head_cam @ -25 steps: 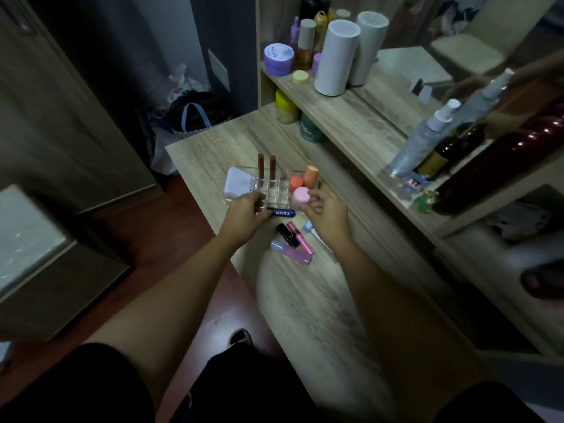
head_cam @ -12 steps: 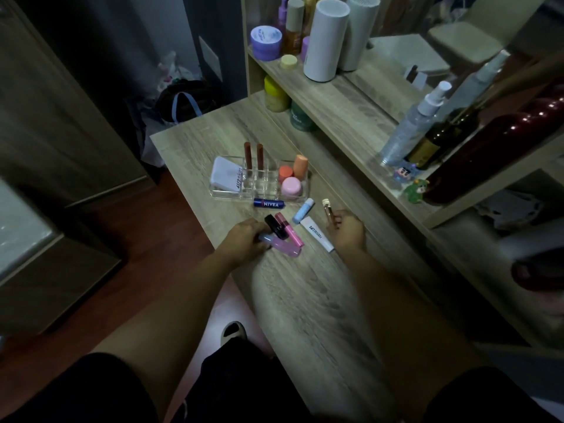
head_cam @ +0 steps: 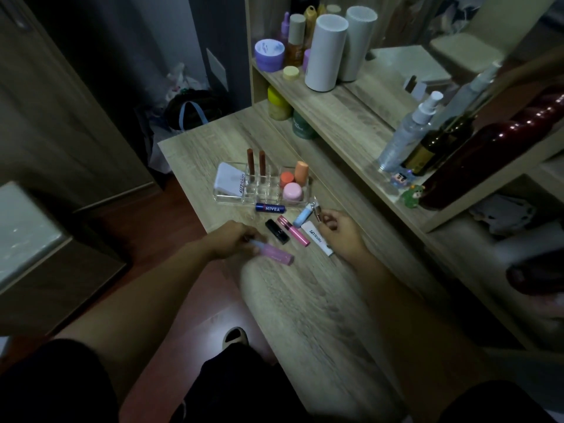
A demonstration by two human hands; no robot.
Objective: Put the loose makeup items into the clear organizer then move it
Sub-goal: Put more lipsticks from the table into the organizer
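Note:
The clear organizer (head_cam: 232, 199) stands on the wooden table, holding a white compact, two brown lip tubes, an orange sponge and two small pots. In front of it lie a blue Nivea stick (head_cam: 270, 208), a black lipstick (head_cam: 276, 231), a pink gloss tube (head_cam: 293, 231), a light blue stick (head_cam: 301, 217) and a white tube (head_cam: 317, 238). My left hand (head_cam: 235, 243) grips a pale pink tube (head_cam: 274, 253) by its near end. My right hand (head_cam: 341, 232) pinches a small gold-capped tube (head_cam: 316, 211) beside the organizer's right corner.
A raised shelf (head_cam: 345, 117) along the right carries jars, a white cylinder (head_cam: 325, 53), a spray bottle (head_cam: 406, 138), dark bottles and small figurines. The table's left edge drops to a wooden floor. A dark bag (head_cam: 189, 109) sits beyond the far edge.
Both hands drew back from the organizer to the loose items. The left hand closed on the pale pink tube; the right picked up the small gold-capped tube and lifted it toward the organizer.

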